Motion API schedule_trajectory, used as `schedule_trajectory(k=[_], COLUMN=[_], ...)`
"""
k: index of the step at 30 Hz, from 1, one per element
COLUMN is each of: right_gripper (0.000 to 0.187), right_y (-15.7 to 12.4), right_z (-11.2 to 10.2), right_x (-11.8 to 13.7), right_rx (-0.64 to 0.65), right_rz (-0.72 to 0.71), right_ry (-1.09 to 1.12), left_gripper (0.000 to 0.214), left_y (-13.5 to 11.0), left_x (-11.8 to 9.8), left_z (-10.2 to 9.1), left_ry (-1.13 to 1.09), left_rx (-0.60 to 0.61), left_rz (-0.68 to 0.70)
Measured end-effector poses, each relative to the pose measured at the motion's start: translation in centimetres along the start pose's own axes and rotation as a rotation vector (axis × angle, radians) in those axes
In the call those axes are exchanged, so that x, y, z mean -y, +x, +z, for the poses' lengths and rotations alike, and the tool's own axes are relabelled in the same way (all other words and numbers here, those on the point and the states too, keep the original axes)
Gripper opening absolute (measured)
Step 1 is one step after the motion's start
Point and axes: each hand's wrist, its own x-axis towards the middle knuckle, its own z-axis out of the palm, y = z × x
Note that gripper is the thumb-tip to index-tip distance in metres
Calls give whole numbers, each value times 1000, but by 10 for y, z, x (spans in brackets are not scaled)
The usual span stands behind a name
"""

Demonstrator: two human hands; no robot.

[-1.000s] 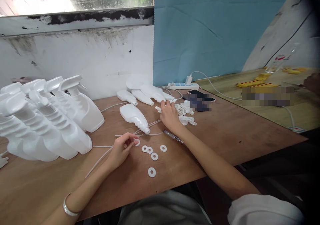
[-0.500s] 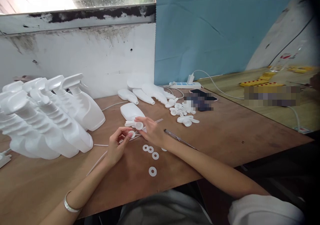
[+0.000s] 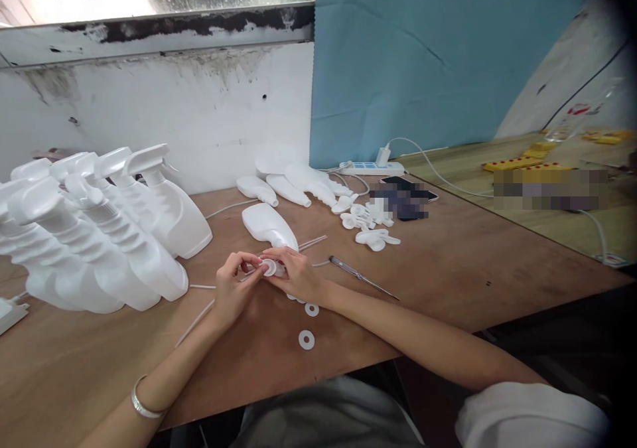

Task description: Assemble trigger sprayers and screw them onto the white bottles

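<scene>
Close together over the near side of the table, my two hands meet at one small white part. My right hand [image 3: 302, 281] is closed around a white trigger spray head, whose round collar [image 3: 270, 267] faces me. With thumb and fingers, my left hand [image 3: 235, 290] pinches a white washer against that collar; fingers hide most of it. Just beyond lies a white spray bottle [image 3: 263, 221] on its side. Several flat white washers [image 3: 306, 340] lie on the table near my right wrist, some partly covered by the hand. Thin white tubes [image 3: 199, 318] pass under my hands.
Several white spray bottles with heads [image 3: 134, 235] stand in a cluster at left. More bottles [image 3: 303, 179] lie at the back, beside loose spray heads [image 3: 365, 217]. A screwdriver [image 3: 355, 272] rests right of my hand. Behind are a phone [image 3: 408, 186] and power strip [image 3: 371, 168].
My hands have come together: the washer in my left hand has met the spray head's collar. My right hand has lowered toward me, leaving more of the lying bottle visible.
</scene>
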Motion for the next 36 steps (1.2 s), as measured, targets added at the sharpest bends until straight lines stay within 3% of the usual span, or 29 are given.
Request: schedule_trajectory(k=[8,14,22,28,36], right_gripper=[29,26,10,11,18], right_y=[-2,-1,-2,-2,-3], right_z=[7,5,4,6,6], right_x=[-5,-3,-6,-5,-6], right_rx=[-82,-74,10,-3,-8], right_rz=[-132,-66,-76,-114,-46], right_ry=[-103,-85,-92,-51,-14], left_gripper=[17,15,16,13,15], left_y=[2,5,7,9,9], left_x=[5,2,0,1,1], left_z=[0,-2,-12,-15,-15], left_ry=[52,146,501,505,527], left_rx=[79,120,190,210,236], left_rz=[78,154,412,563,592])
